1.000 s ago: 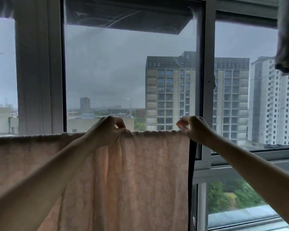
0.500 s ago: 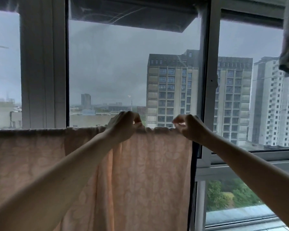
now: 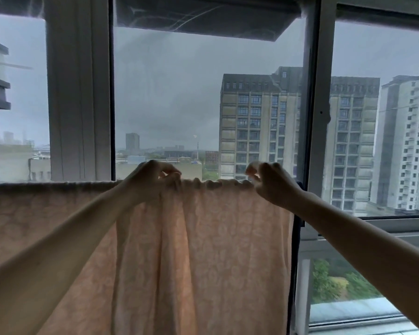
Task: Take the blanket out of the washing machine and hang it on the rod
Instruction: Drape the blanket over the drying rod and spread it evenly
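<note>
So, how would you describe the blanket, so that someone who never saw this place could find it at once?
Look at the big window with tower blocks outside. Across its lower part, a cloth hangs from a horizontal line: that is the blanket. It is pale peach with a faint pattern, the only soft thing among glass and frames, and the left hand and right hand pinch its bunched top edge.

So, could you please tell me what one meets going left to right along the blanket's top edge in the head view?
Flat stretch of blanket → left hand → bunched top edge → right hand → window frame.
</note>
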{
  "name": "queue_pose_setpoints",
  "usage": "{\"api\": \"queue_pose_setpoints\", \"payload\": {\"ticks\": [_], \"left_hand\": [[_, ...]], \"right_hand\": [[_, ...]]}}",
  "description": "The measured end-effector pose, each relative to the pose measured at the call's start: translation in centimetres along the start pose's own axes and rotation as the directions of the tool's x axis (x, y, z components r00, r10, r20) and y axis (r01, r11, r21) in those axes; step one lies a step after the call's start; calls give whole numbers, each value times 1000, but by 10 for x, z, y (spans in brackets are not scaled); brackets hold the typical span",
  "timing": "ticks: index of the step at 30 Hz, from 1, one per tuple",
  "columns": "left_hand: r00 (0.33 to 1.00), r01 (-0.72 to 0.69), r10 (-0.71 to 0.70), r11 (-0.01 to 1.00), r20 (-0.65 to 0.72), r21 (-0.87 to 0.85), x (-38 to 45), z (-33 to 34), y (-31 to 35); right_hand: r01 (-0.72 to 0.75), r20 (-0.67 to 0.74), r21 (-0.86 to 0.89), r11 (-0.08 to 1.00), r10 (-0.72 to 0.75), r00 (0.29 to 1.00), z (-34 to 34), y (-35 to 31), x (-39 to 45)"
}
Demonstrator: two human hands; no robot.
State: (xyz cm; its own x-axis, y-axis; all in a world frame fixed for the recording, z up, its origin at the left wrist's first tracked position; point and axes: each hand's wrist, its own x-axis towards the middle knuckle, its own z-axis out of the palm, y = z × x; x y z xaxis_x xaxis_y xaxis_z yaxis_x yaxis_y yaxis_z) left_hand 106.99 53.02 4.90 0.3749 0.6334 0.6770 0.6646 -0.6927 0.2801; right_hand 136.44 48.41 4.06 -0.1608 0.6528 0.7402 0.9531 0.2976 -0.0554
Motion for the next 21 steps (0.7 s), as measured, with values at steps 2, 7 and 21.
{"api": "queue_pose_setpoints", "payload": {"ticks": [2,7,21], "left_hand": [[1000,5,-5,1000,13,-9,-6,-9,-9],[1000,-2,2,1000,13,23,-20,-31,-25],[1000,6,-6,999,-8,51,-53,-70,-71]], "right_hand": [[61,37,111,992,-65,997,7,-20,5],[184,-3,234,955,-189,982,26,-63,12],[-67,-131,-96,993,54,990,29,-50,10]]}}
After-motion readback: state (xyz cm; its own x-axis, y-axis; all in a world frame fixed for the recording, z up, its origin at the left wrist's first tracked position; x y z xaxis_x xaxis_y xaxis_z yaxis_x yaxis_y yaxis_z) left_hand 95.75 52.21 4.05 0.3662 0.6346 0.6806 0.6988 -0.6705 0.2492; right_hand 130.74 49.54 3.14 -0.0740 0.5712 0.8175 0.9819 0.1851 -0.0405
